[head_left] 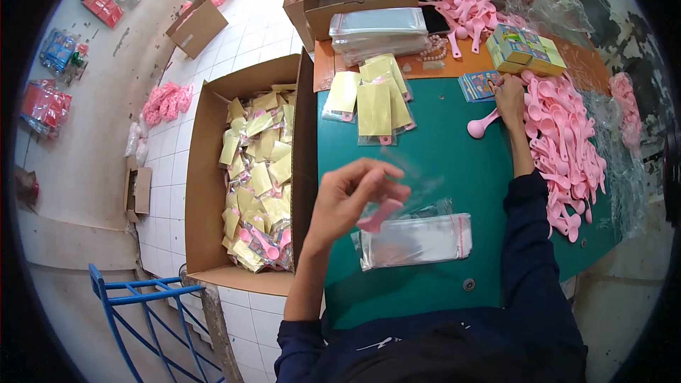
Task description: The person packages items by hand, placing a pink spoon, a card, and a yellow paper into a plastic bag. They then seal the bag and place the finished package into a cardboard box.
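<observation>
At the centre of the frame, your left hand (351,195) pinches a clear bag (415,177) and pink spoon (379,216). At upper right, your right hand (509,99) touches the spoon pile (564,135), and its grip cannot be told.

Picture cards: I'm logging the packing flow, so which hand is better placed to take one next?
Probably right. The right hand is at the picture cards, while the left hand is far back, holding a clear bag and a pink spoon.

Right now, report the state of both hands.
Left hand: closed on clear bag with pink spoon.
Right hand: at the spoon pile, grip cannot be told.
</observation>
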